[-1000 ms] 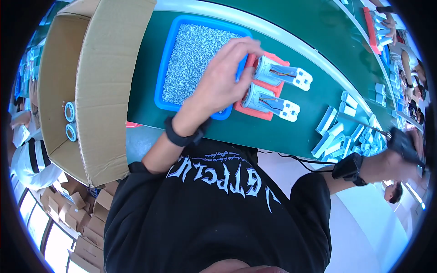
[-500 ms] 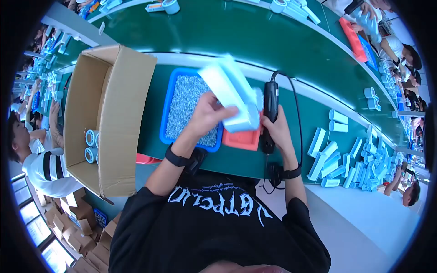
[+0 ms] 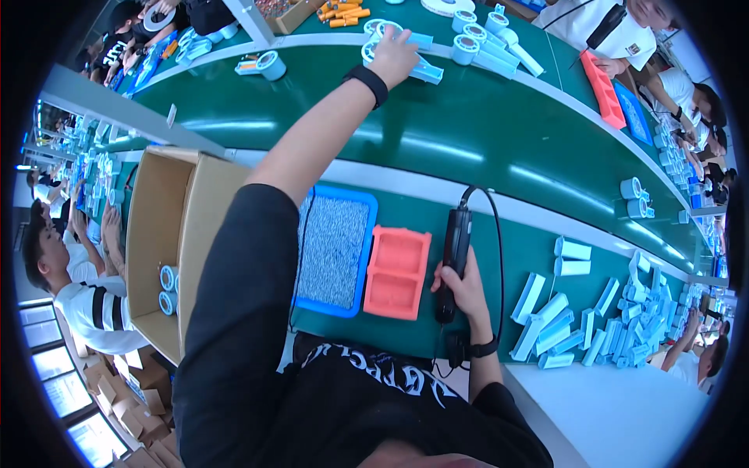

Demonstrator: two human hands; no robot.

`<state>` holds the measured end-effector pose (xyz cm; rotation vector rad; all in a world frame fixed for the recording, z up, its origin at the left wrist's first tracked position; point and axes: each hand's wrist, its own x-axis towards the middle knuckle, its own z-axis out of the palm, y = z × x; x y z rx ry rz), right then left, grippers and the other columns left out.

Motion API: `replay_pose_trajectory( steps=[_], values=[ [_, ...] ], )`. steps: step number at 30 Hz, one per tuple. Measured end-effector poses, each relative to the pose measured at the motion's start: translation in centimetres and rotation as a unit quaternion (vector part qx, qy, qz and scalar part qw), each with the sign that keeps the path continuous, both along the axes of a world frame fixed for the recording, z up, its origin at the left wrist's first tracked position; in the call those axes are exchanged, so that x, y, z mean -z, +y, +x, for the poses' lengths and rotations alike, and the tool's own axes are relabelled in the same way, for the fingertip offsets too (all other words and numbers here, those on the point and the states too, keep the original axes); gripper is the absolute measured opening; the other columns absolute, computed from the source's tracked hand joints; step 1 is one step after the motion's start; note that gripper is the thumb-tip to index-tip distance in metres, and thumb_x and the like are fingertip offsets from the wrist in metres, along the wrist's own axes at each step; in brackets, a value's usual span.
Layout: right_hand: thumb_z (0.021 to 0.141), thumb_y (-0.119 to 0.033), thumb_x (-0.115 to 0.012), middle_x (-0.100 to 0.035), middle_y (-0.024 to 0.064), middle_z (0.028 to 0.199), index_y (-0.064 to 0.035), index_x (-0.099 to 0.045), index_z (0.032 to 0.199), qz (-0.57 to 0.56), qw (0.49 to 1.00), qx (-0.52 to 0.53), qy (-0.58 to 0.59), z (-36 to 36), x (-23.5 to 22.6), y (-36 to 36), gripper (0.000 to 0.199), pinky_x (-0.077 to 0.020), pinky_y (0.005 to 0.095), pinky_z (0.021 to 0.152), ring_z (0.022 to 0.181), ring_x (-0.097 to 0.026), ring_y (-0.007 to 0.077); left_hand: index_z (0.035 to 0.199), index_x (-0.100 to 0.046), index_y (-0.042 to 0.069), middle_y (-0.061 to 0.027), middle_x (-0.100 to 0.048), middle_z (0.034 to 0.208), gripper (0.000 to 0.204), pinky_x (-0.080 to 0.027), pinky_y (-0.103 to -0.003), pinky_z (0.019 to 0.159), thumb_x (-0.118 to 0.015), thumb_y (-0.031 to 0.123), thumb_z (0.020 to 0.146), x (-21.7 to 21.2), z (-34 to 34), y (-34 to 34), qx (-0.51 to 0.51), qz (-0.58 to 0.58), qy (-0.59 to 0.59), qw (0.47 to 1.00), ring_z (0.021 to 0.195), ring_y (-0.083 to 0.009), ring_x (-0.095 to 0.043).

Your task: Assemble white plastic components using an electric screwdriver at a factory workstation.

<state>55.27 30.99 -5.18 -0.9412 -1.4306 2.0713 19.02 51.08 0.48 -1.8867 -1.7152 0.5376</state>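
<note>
The left hand (image 3: 394, 54) reaches far out across the green tabletop (image 3: 437, 140), up to the far edge. There its fingers close down on a pale blue plastic part (image 3: 425, 72), a flat piece with a round ring at one end. The part's long side runs left to right, sticking out to the right of the hand. The right hand (image 3: 460, 285) stays close to the body, wrapped tight around a black electric screwdriver (image 3: 452, 257) standing on end beside the empty salmon-pink moulded tray (image 3: 398, 271). The left hand is much nearer the part.
</note>
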Motion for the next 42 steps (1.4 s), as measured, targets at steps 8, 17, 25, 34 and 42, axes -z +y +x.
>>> replay_pose_trajectory(
  steps=[8,17,25,34,42],
  values=[
    [0.084,-0.01,-0.059,-0.057,0.0106,0.082,-0.0022,-0.033,0.121,0.001,0.999,-0.03,-0.034,0.5,0.5,0.2,0.046,-0.0526,0.0315,0.059,0.064,-0.061,0.0179,0.117,-0.054,0.021,0.0001,-0.053,0.116,0.036,-0.038,-0.045,0.089,-0.058,0.014,0.081,3.9,-3.0,6.5,-0.029,0.048,-0.074,0.996,0.114,-0.023,-0.047],
    [0.083,-0.01,-0.059,-0.058,0.0108,0.082,-0.0019,-0.033,0.121,0.004,0.999,-0.039,-0.034,0.3,0.3,0.5,0.046,-0.0529,0.0329,0.062,0.065,-0.062,0.0192,0.112,-0.054,0.021,0.001,-0.051,0.121,0.034,-0.039,-0.038,0.09,-0.06,0.015,0.08,4.9,-4.6,8.8,0.072,0.212,-0.033,0.974,0.115,-0.0185,-0.047],
    [0.079,-0.015,-0.065,-0.059,0.0153,0.082,0.0021,-0.044,0.108,0.148,0.973,-0.007,-0.178,-0.5,-1.6,0.9,0.04,-0.0515,0.0348,0.062,0.068,-0.063,0.0263,0.11,-0.056,0.011,-0.0111,-0.06,0.104,0.037,-0.047,-0.04,0.081,-0.066,0.025,0.077,-3.6,3.9,-6.1,-0.011,0.11,-0.477,0.872,0.097,-0.0308,-0.058],
    [0.076,-0.031,-0.068,-0.056,0.0206,0.094,0.0007,-0.051,0.109,0.482,0.754,-0.021,-0.446,-1.4,-4.5,0.8,0.049,-0.0464,0.0461,0.074,0.09,-0.056,0.038,0.115,-0.056,0.014,-0.0114,-0.044,0.131,0.057,-0.03,-0.056,0.101,-0.075,0.036,0.066,-0.9,17.5,-34.6,-0.037,-0.177,-0.507,0.842,0.13,-0.0333,-0.031],
    [0.084,-0.023,-0.06,-0.052,0.0221,0.116,-0.0004,-0.045,0.126,0.684,0.66,-0.05,-0.307,-1.4,-1.9,-3.2,0.05,-0.0378,0.045,0.095,0.109,-0.047,0.042,0.123,-0.052,0.013,-0.0118,-0.039,0.137,0.064,-0.028,-0.056,0.104,-0.077,0.023,0.065,-4.1,16.8,-40.8,0.039,0.003,-0.512,0.858,0.13,-0.0345,-0.033]
  ],
)
